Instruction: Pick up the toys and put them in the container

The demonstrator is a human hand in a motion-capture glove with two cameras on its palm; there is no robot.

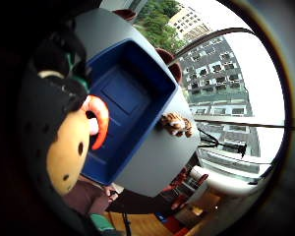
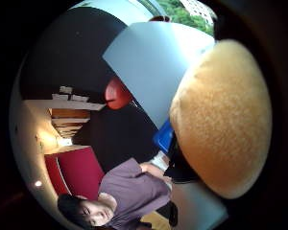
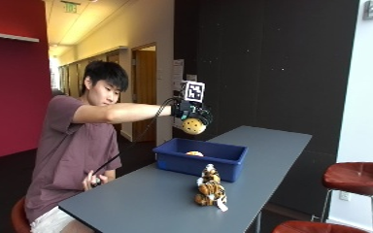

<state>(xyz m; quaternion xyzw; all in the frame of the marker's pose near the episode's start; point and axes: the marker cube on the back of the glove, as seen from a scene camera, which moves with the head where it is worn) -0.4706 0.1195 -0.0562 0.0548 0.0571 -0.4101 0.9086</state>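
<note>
Toys, item one: a round yellow plush point(image 3: 194, 126) with dark spots and an orange curved part, which your gloved right hand point(image 3: 185, 112) grips with curled fingers, held in the air above the blue container point(image 3: 201, 158). Item two: a striped tiger plush point(image 3: 210, 188), upright on the grey table point(image 3: 141, 201) just beside the container's outer wall, on the side away from you. Item three: a small orange-and-pale object point(image 3: 194, 154) lying inside the container, too small to identify. Container: deep blue rectangular bin on the table. The little-finger palm view shows the yellow plush's point(image 1: 69, 150) spots and orange part and looks down into the bin point(image 1: 123, 105). The thumb-side view shows only the plush's plain, fuzzy yellow surface point(image 2: 223, 120).
</note>
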